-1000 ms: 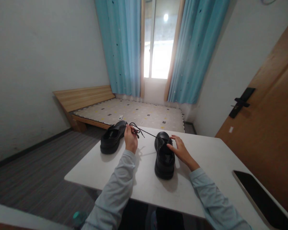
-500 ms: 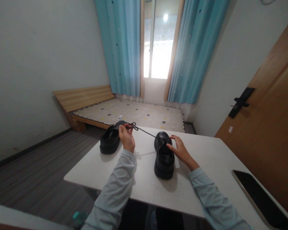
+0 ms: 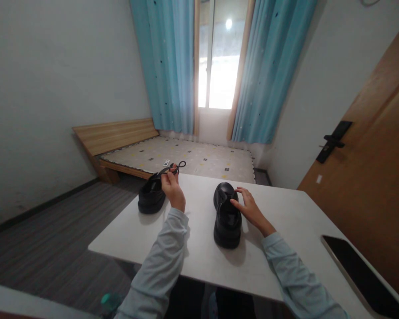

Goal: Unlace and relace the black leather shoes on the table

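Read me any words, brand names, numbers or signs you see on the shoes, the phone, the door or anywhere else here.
None can be read.
Two black shoes: no visible brand or label.
Dark device at the table's right edge: screen blank.
Small white tag on the door: too small to tell if it carries text.
Small object on the mattress: too small to read.

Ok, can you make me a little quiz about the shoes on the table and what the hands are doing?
1. True or false: both chunky black leather shoes stand on the white table.
2. Which hand pinches the thin black shoelace: A left, B right?
3. Fill in: the right hand rests on the ____ shoe.

Key:
1. True: the left shoe and the right shoe both stand on it.
2. A: the left hand holds the shoelace up in its fingers.
3. Right.
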Available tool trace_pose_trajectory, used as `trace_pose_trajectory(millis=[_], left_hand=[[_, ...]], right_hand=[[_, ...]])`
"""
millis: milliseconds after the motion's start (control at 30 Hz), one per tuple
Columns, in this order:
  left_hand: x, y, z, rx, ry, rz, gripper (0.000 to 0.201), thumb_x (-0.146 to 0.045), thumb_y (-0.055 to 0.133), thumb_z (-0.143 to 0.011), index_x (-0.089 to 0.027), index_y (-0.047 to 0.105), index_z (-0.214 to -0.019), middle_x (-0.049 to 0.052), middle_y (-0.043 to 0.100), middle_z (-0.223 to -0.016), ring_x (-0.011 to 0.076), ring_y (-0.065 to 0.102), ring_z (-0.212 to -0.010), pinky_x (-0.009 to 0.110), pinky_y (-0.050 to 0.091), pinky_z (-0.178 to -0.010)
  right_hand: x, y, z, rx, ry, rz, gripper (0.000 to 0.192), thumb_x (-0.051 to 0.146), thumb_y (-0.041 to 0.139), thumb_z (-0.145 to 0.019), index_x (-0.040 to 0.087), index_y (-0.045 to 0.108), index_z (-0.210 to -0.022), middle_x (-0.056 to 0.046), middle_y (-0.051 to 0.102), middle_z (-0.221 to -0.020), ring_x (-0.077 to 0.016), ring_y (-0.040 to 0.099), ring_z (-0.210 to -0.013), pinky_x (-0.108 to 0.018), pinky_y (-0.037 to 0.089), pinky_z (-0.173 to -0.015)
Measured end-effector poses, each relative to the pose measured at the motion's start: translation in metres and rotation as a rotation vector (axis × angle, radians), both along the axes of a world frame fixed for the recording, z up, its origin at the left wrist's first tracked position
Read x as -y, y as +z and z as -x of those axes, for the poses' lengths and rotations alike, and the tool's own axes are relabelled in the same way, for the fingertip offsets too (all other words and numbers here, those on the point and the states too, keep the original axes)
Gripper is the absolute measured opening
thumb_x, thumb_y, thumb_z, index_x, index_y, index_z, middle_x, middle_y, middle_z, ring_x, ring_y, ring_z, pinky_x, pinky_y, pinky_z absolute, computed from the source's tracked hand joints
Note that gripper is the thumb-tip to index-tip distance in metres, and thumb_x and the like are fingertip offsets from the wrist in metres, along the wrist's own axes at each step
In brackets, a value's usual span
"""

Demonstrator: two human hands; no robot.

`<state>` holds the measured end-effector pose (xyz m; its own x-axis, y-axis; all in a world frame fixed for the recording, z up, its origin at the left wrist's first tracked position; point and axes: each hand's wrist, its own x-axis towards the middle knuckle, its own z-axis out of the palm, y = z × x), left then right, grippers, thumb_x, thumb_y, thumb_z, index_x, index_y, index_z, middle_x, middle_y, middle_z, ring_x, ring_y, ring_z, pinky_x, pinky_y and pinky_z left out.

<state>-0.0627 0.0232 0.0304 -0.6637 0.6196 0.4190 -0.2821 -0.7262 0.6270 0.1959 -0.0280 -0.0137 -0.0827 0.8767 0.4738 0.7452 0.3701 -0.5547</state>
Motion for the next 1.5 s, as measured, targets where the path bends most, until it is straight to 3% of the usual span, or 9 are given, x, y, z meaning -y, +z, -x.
trace_pose_trajectory(millis=[300, 500, 700, 867, 1000, 1133, 1300, 1367, 1500], left_hand=[[0.003, -0.011, 0.002, -0.692, 0.242, 0.441, 0.019, -0.026, 0.048, -0.087, -0.019, 0.063, -0.097, 0.013, 0.067, -0.107, 0.0251, 0.058, -0.109, 0.039, 0.037, -0.099], [0.002, -0.026, 0.003, -1.292, 0.387, 0.649, 0.027, -0.013, 0.041, -0.086, -0.017, 0.065, -0.098, 0.016, 0.066, -0.109, 0.0253, 0.043, -0.127, 0.049, 0.01, -0.112], [0.009, -0.033, 0.008, -1.637, 0.377, 0.86, 0.03, -0.013, 0.04, -0.084, -0.017, 0.067, -0.094, 0.016, 0.068, -0.097, 0.028, 0.054, -0.113, 0.053, 0.022, -0.105], [0.014, -0.033, 0.007, -1.695, 0.253, 1.031, 0.021, -0.029, 0.054, -0.079, -0.019, 0.066, -0.092, 0.016, 0.069, -0.094, 0.0305, 0.061, -0.097, 0.052, 0.034, -0.091], [0.014, -0.03, 0.006, -1.678, 0.234, 1.008, 0.021, -0.034, 0.054, -0.08, -0.02, 0.067, -0.089, 0.015, 0.069, -0.093, 0.0291, 0.062, -0.093, 0.043, 0.039, -0.082], [0.015, -0.023, 0.006, -1.6, 0.404, 0.943, 0.029, -0.035, 0.046, -0.084, -0.018, 0.068, -0.081, 0.016, 0.067, -0.088, 0.0291, 0.059, -0.09, 0.041, 0.038, -0.077], [0.015, -0.017, 0.005, -1.456, 0.567, 0.825, 0.024, -0.029, 0.048, -0.083, -0.017, 0.067, -0.092, 0.016, 0.062, -0.099, 0.0306, 0.053, -0.101, 0.048, 0.031, -0.09], [0.014, -0.015, 0.003, -1.431, 0.483, 0.745, 0.023, -0.026, 0.048, -0.083, -0.018, 0.066, -0.095, 0.014, 0.061, -0.102, 0.0293, 0.052, -0.102, 0.046, 0.032, -0.092], [0.01, -0.012, -0.011, -1.391, 0.154, 0.485, 0.018, -0.019, 0.05, -0.082, -0.019, 0.067, -0.089, 0.01, 0.063, -0.091, 0.0224, 0.059, -0.085, 0.035, 0.042, -0.082]], right_hand=[[0.0, 0.0, 0.003, 0.0, -0.005, -0.013, 0.046, 0.053, 0.049, -0.08, 0.021, 0.051, -0.112, -0.014, 0.051, -0.127, -0.0296, 0.046, -0.12, -0.052, 0.034, -0.1], [0.0, 0.001, 0.005, -0.005, 0.005, -0.026, 0.045, 0.053, 0.048, -0.08, 0.022, 0.052, -0.112, -0.014, 0.052, -0.125, -0.0299, 0.047, -0.119, -0.052, 0.035, -0.099], [0.002, 0.005, 0.005, -0.008, 0.017, -0.001, 0.046, 0.053, 0.049, -0.08, 0.02, 0.051, -0.112, -0.014, 0.051, -0.126, -0.0299, 0.045, -0.121, -0.052, 0.035, -0.1], [0.003, 0.006, 0.006, -0.004, 0.016, 0.002, 0.046, 0.053, 0.048, -0.08, 0.021, 0.051, -0.112, -0.014, 0.051, -0.126, -0.0297, 0.045, -0.121, -0.053, 0.034, -0.1], [0.003, 0.005, 0.006, 0.002, 0.011, -0.005, 0.045, 0.053, 0.048, -0.08, 0.022, 0.051, -0.113, -0.013, 0.052, -0.126, -0.0292, 0.046, -0.12, -0.053, 0.034, -0.1], [0.003, 0.005, 0.005, 0.004, 0.016, -0.003, 0.046, 0.054, 0.048, -0.08, 0.021, 0.052, -0.112, -0.013, 0.052, -0.126, -0.0294, 0.046, -0.12, -0.052, 0.034, -0.101], [0.002, 0.004, 0.004, -0.002, 0.022, 0.002, 0.048, 0.055, 0.048, -0.081, 0.02, 0.052, -0.113, -0.014, 0.051, -0.127, -0.0289, 0.045, -0.121, -0.052, 0.033, -0.102], [0.002, 0.003, 0.003, -0.003, 0.029, 0.002, 0.048, 0.055, 0.048, -0.081, 0.02, 0.052, -0.114, -0.013, 0.051, -0.127, -0.0286, 0.045, -0.121, -0.051, 0.033, -0.102], [0.002, 0.004, 0.003, -0.002, 0.036, 0.013, 0.049, 0.055, 0.048, -0.081, 0.02, 0.052, -0.114, -0.014, 0.051, -0.127, -0.0286, 0.045, -0.121, -0.051, 0.033, -0.102]])
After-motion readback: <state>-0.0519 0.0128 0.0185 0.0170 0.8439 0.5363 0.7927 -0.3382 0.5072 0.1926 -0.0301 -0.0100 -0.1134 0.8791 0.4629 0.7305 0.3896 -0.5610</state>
